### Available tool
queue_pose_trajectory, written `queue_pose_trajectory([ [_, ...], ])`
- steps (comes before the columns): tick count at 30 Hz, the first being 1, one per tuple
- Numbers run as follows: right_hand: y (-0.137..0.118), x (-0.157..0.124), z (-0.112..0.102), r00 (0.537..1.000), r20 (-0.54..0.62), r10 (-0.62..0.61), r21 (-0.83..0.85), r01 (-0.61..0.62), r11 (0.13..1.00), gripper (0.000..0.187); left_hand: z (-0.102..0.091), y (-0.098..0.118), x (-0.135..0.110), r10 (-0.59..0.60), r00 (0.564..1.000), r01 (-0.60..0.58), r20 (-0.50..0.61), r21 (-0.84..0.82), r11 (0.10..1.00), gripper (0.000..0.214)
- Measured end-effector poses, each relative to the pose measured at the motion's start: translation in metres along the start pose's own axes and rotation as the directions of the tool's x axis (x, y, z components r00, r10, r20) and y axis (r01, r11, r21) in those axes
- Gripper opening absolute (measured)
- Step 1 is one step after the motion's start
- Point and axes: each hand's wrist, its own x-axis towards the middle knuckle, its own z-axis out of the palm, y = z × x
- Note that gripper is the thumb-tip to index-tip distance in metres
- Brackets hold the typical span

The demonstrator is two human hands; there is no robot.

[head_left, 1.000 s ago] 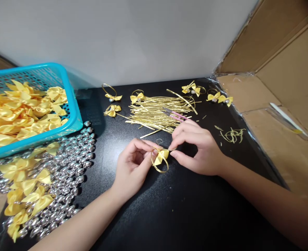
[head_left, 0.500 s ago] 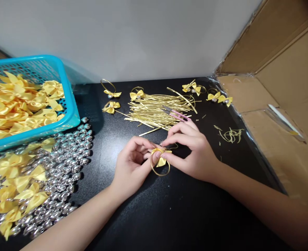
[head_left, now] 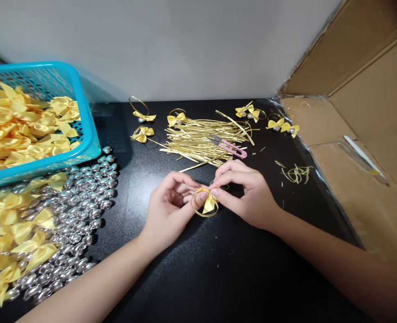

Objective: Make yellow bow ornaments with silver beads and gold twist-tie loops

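Over the middle of a black table [head_left: 218, 269], my left hand [head_left: 169, 206] and my right hand [head_left: 249, 193] meet on one small piece. It is a yellow satin bow on a gold wire loop [head_left: 205, 204]. Both hands pinch it at the top, where the wire crosses the bow. The loop hangs below my fingertips. Just beyond my hands lies a heap of gold wire strips [head_left: 201, 141] with small pink scissors [head_left: 230, 147] on it.
A blue basket [head_left: 84, 134] of yellow bows stands at the left. Loose bows [head_left: 26, 233] lie on a spread of silver beads [head_left: 84, 202] in front of it. Finished bow rings [head_left: 143, 125] lie at the back. Wire offcuts [head_left: 297, 172] sit beside a cardboard box [head_left: 353, 134].
My hands have kept working the bow and loop in place, the right fingers shifting along the wire at the bow's top. The view has drifted slightly, so the basket sits higher and further left.
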Motion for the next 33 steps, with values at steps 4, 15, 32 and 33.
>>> queue_pose_trajectory([
  [4, 0.003, 0.0, 0.0, 0.999, -0.048, -0.026, -0.023, 0.025, 0.999, 0.01, 0.0, 0.001, 0.001, -0.014, 1.0, 0.014, -0.009, -0.006, 1.0, 0.022],
  [15, 0.006, 0.003, -0.01, 0.966, -0.216, -0.141, -0.101, 0.121, 0.987, 0.012, -0.003, -0.001, 0.005, -0.065, 0.996, 0.062, -0.053, -0.049, 0.997, 0.023],
  [32, 0.003, 0.017, -0.03, 0.982, 0.1, 0.161, 0.147, -0.175, 0.974, 0.011, -0.005, 0.0, 0.006, -0.062, 0.998, 0.062, -0.033, -0.02, 0.998, 0.024],
  [33, 0.0, 0.016, -0.027, 0.972, 0.177, 0.152, 0.073, -0.167, 0.983, 0.006, -0.006, 0.0, 0.005, -0.066, 0.997, 0.066, -0.028, -0.022, 0.998, 0.024],
])
